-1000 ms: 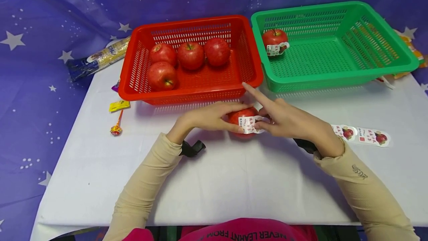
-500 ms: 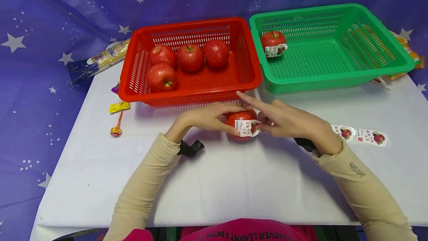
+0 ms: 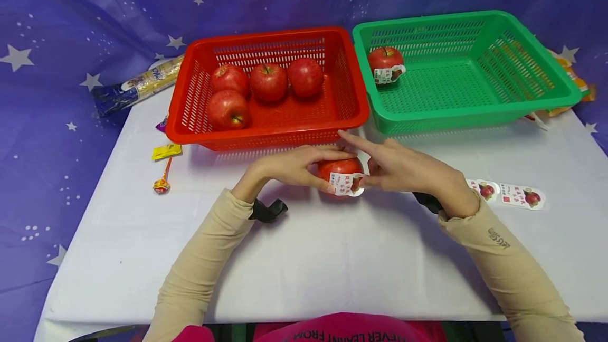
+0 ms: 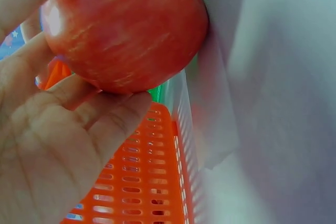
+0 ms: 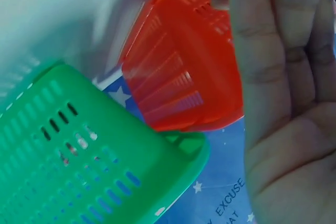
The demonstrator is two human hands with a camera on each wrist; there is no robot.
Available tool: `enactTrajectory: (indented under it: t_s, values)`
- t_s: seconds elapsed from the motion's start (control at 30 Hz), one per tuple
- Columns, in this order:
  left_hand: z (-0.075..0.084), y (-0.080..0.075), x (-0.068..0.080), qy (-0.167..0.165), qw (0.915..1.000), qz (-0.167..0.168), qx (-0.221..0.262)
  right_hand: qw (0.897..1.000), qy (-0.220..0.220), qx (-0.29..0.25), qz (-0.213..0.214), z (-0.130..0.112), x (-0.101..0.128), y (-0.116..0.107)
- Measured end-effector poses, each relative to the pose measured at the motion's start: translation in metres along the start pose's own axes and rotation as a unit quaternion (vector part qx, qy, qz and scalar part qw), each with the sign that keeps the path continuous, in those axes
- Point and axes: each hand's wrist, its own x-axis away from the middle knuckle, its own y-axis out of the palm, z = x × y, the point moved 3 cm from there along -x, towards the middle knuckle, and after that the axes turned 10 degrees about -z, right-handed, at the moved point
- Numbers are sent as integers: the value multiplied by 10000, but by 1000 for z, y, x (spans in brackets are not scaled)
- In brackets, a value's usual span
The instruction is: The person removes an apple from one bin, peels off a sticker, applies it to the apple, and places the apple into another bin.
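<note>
My left hand (image 3: 296,167) grips a red apple (image 3: 341,165) on the table, fingers over its top and thumb low on its near side. In the left wrist view, the apple (image 4: 131,30) fills the space beside the fingers. A white label (image 3: 343,184) with red print and a fruit picture lies across the apple's front. The right hand (image 3: 413,168) touches the label's right end with its thumb. Its index finger points out towards the red basket, while the other fingers are folded in. In the right wrist view, the right hand (image 5: 289,93) hides the apple.
Several apples lie in the red basket (image 3: 266,135). The green basket (image 3: 475,115) holds one labelled apple (image 3: 386,59). More labels (image 3: 520,196) lie at right. A lollipop (image 3: 162,186), a yellow packet (image 3: 167,151) and a pasta bag (image 3: 138,87) are at left.
The label's right end, held lifted between right thumb and finger before, now lies closer against the apple under the thumb. The left hand keeps its grip; the view shifts slightly.
</note>
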Motion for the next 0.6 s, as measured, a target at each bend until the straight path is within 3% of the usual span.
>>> enactTrajectory:
  t_s: [0.13,0.37,0.6]
  values:
    - [-2,-3,2,82,9999,59,-1,9999,51,-102,42,3,-2,-2]
    - [-7,-6,4,54,9999,111,46,9971,54,-753,-114,16,-6,-4]
    - [-10,-4,3,56,9996,147,237,9974,-155,-669,-214,22,-5,-1]
